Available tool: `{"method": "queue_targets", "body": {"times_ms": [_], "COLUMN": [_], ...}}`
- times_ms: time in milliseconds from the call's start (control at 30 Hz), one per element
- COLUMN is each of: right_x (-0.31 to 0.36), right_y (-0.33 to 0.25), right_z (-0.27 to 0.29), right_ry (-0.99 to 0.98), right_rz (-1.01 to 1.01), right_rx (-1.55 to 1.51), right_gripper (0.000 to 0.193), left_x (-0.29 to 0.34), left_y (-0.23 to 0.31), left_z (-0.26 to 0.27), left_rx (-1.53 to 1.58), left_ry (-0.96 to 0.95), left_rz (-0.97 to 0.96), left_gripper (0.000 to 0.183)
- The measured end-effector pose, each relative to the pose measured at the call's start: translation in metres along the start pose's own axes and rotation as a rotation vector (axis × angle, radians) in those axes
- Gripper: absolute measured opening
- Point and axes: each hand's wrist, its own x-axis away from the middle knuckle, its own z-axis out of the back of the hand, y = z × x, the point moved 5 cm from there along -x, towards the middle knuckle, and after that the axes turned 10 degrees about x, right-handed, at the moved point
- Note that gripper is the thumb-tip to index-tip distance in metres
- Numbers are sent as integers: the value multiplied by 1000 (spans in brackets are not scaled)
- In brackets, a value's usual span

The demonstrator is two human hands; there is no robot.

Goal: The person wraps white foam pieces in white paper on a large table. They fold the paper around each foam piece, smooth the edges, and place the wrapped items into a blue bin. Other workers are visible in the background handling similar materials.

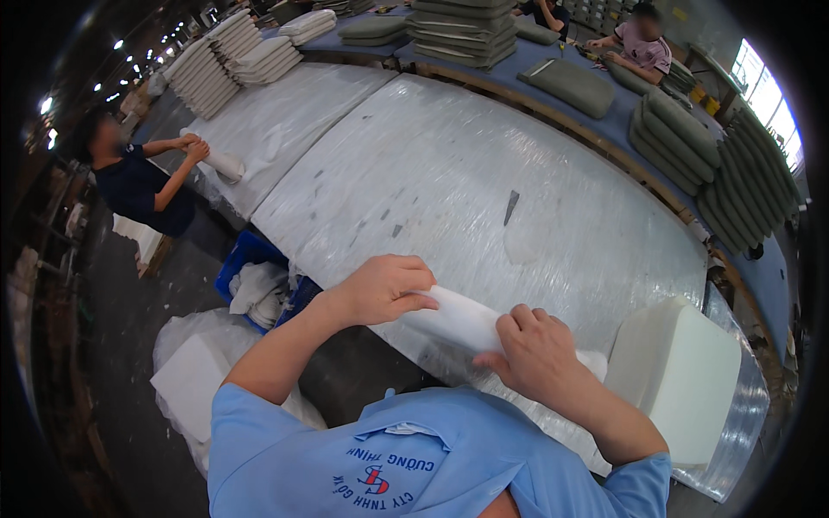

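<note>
A white, soft-looking roll (462, 318) lies slantwise in front of me over the near edge of the plastic-covered table (414, 173). My left hand (389, 287) grips its left end, with the fingers curled over it. Farther right, my right hand (537, 347) is closed around the same roll with the thumb underneath. A bit of white shows beyond that hand. Whether the roll is foam or wadding I cannot tell. Close to my right forearm stands a thick white foam cushion (682, 384) with rounded corners.
At left, a blue crate (250, 259) holds white scraps, near a plastic bag (186, 337) with white blocks. A co-worker (142, 173) handles another white roll (226, 166). Green-grey cushions (466, 30) are stacked on the blue far table (553, 56), where another person (643, 47) works.
</note>
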Motion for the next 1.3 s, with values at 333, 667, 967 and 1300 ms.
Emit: {"method": "queue_targets", "body": {"times_ms": [333,667,967,1300], "right_x": [-16,-18,-54,-62], "right_y": [15,11,-5,18], "right_z": [-22,-22,-25,-51], "right_ry": [50,-47,-53,-74], "right_rz": [-128,-186,-35,263], "right_rx": [-39,-129,-111,-473], "right_gripper": [29,33,35,21], "left_x": [4,-13,-14,-3], "left_y": [-39,-50,-52,63], "left_z": [8,0,2,-71], "left_rx": [54,49,59,-16], "left_ry": [98,123,109,274], "left_rz": [-82,-64,-46,-296], "left_gripper": [23,28,26,72]}}
